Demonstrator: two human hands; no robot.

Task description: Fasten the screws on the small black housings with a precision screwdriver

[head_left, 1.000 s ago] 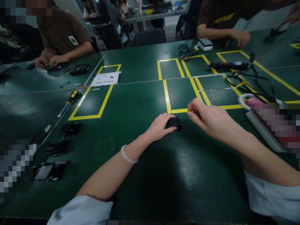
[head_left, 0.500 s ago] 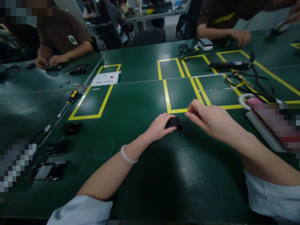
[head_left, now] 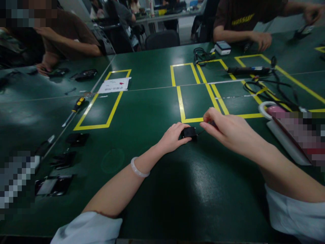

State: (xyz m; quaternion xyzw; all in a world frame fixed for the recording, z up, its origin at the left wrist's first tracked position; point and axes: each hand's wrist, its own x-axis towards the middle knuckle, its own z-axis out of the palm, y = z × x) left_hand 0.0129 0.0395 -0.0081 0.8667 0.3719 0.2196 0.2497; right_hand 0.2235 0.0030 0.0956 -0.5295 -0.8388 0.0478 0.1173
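Observation:
My left hand [head_left: 175, 137] grips a small black block-shaped part [head_left: 189, 133] between thumb and fingers, down at the green table [head_left: 142, 112]. Bright spots like small metal pins or screws show at the part's corners. Just right of it, my right hand [head_left: 223, 128] is closed in a pinch on a thin dark rod-like tool [head_left: 202, 131]. The rod's tip meets the part's right side, near a bright spot. Most of the tool is hidden by my fingers, so its kind cannot be made out.
Several black parts [head_left: 76, 139] lie at left, near a yellow-black screwdriver [head_left: 79, 104]. A white paper label [head_left: 114, 85] sits in a yellow-taped outline. At right are a corded black pen-like tool [head_left: 248, 70], cables [head_left: 276, 91] and a pink-and-white object [head_left: 275, 110]. Two co-workers sit opposite.
Both my hands and the black part stay practically in place. At the left, a co-worker has raised one hand toward the head; at the right, the other co-worker's far hand has shifted.

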